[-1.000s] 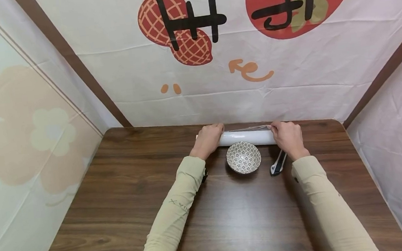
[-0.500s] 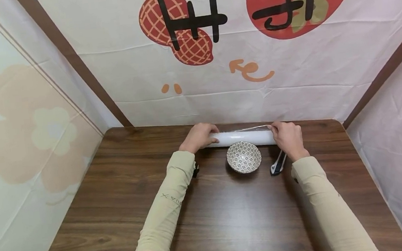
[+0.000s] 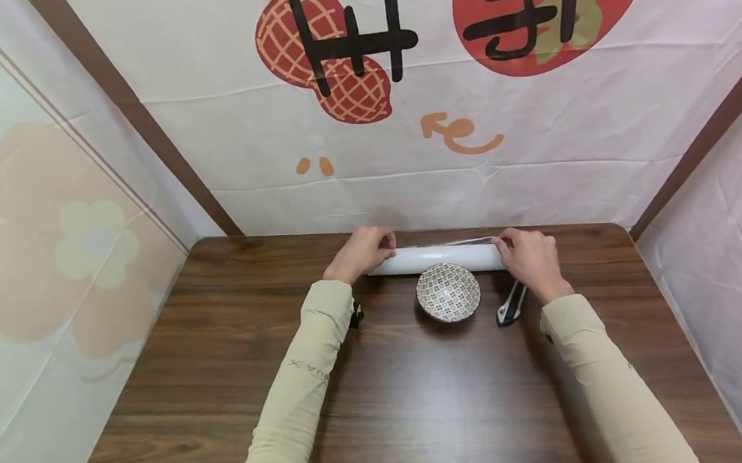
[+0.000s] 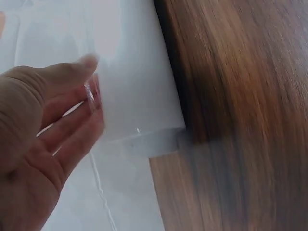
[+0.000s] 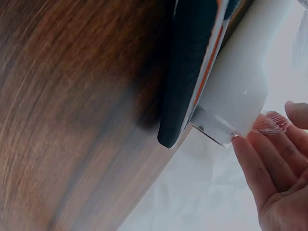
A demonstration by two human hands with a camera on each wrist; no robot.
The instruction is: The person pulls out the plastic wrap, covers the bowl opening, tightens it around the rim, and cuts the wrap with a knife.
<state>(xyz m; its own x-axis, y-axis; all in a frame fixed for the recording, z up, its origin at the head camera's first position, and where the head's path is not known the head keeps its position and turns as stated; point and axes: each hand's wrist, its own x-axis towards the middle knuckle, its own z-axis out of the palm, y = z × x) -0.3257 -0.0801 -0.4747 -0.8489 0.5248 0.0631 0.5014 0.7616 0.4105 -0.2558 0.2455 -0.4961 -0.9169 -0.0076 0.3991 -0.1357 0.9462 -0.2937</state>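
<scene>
Left grip [image 3: 365, 252] now farther left

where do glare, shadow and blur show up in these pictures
Head view: a pale sheen on the table, with shadow by the bowl and alongside the right sleeve; left wrist view: glare washes out part of the roll, and a dark shadow runs along its side on the table; right wrist view: dimmer overall, with the table's grain blurred in places.

Wooden table [image 3: 443, 405] with roll [image 3: 438, 255], bowl [image 3: 448, 293], tool [image 3: 511, 305]

Left hand [image 3: 361, 253], right hand [image 3: 531, 257]; apart
</scene>
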